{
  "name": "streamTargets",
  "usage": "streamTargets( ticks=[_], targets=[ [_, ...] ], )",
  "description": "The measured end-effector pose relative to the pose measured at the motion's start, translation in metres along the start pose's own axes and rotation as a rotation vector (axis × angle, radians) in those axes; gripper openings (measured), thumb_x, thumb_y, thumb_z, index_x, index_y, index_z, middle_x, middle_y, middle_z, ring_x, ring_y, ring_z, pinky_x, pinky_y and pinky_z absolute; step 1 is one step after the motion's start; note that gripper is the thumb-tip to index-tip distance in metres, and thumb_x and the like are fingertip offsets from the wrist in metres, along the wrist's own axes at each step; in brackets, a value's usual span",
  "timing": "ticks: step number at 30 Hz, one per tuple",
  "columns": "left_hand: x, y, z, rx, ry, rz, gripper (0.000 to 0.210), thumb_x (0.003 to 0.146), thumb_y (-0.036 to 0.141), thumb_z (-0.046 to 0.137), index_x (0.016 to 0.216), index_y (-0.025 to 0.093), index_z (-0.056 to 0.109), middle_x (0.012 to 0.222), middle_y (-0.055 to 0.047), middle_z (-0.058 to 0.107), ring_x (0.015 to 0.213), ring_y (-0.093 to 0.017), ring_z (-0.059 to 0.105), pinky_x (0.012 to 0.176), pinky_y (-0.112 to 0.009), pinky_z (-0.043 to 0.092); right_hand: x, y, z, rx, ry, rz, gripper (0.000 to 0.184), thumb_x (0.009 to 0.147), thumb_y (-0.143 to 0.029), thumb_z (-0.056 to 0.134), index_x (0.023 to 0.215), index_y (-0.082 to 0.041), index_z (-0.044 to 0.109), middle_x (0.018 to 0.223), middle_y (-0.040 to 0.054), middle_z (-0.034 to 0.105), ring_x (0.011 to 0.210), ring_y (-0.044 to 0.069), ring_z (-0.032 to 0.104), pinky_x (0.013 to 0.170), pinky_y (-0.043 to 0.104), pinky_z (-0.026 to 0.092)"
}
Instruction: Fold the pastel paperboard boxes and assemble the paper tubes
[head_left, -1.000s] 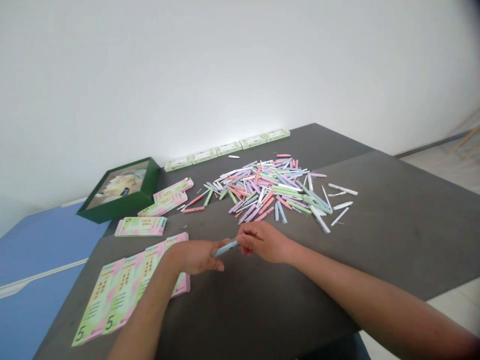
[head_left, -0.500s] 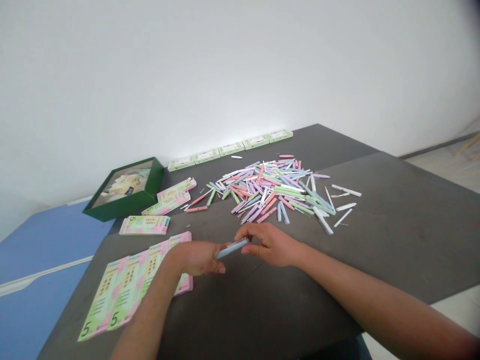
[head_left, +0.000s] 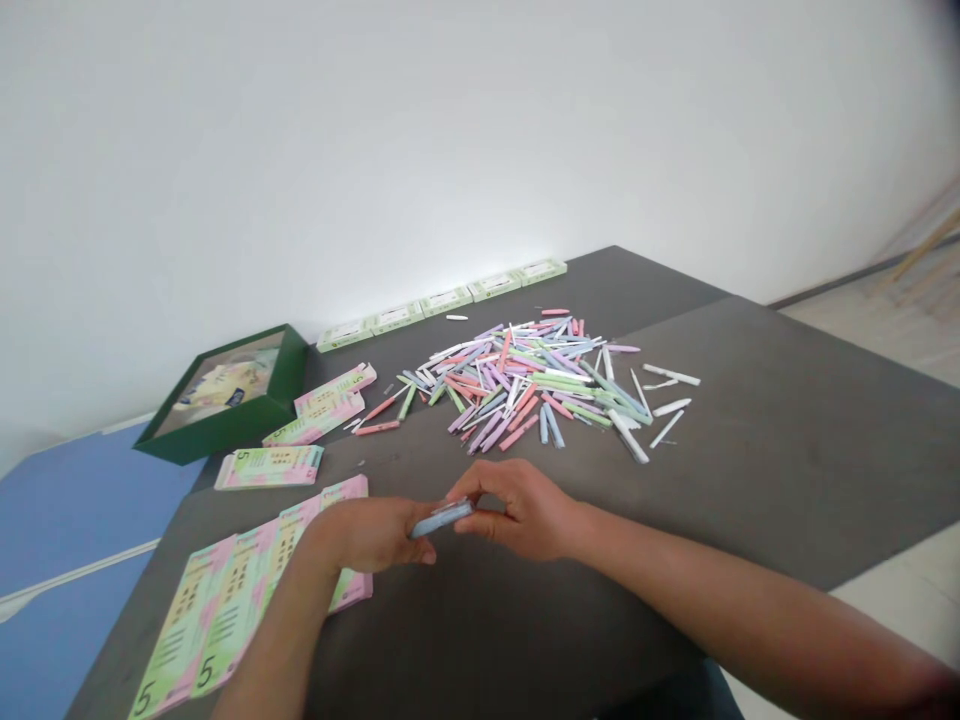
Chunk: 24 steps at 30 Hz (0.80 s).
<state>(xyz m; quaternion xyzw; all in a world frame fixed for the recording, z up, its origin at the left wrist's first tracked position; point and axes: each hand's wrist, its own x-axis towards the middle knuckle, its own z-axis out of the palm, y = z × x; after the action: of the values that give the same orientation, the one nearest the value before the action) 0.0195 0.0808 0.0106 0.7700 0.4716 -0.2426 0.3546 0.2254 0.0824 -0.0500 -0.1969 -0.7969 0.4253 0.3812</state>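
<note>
A pale blue pen (head_left: 441,520) lies slantwise between my two hands above the near part of the table. My left hand (head_left: 381,532) grips its left end with closed fingers. At the right end, the thumb and fingers of my right hand (head_left: 521,508) pinch the pen near a small clear or whitish part on its top side, too small to make out. Behind my hands is a heap of pens and pen parts (head_left: 517,385) in pink, purple, green, blue and white. Two blue pieces (head_left: 550,425) lie at its near edge.
Pink-green printed boxes (head_left: 225,600) stand in a row under my left forearm, with more cartons (head_left: 270,467) behind. A green box (head_left: 217,425) with packets inside stands at the left. Pale green boxes (head_left: 446,299) line the wall. White pieces (head_left: 671,375) lie right of the heap.
The view has turned slightly, so the table's things sit further left. Both hands keep their hold on the blue pen, with only a slight shift of the fingers.
</note>
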Motion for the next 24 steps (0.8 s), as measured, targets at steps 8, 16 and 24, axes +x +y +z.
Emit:
streamTargets(
  ticks=[8,16,24],
  targets=[
    [-0.002,0.002,0.008,0.029,0.012,0.021,0.022,0.08,0.032,0.049,0.092,0.022,0.064,0.07,0.002,0.066,0.064,-0.018,0.058,0.053,-0.024,0.038,0.001,-0.008,0.001,-0.073,-0.03,-0.098,0.023,0.082,-0.038,0.058,0.094,-0.019,0.058,0.082,0.0053,0.065,0.074,0.015,0.059,0.067,0.023,0.042],
    [-0.004,0.007,0.01,0.042,0.037,-0.049,0.027,0.08,0.037,0.049,0.094,0.02,0.064,0.077,-0.003,0.069,0.069,-0.023,0.062,0.056,-0.028,0.043,0.0,-0.009,0.005,0.08,-0.045,-0.042,0.023,0.083,-0.035,0.058,0.099,-0.018,0.055,0.084,0.0042,0.064,0.076,0.014,0.06,0.07,0.023,0.043],
    [0.002,0.011,0.002,0.006,0.059,0.04,0.025,0.079,0.029,0.05,0.094,0.021,0.067,0.096,-0.003,0.071,0.084,-0.023,0.063,0.074,-0.029,0.047,0.002,-0.006,0.023,0.059,-0.008,0.02,0.018,0.088,-0.032,0.05,0.101,-0.019,0.053,0.087,0.0039,0.066,0.082,0.014,0.063,0.074,0.024,0.044]
  ],
)
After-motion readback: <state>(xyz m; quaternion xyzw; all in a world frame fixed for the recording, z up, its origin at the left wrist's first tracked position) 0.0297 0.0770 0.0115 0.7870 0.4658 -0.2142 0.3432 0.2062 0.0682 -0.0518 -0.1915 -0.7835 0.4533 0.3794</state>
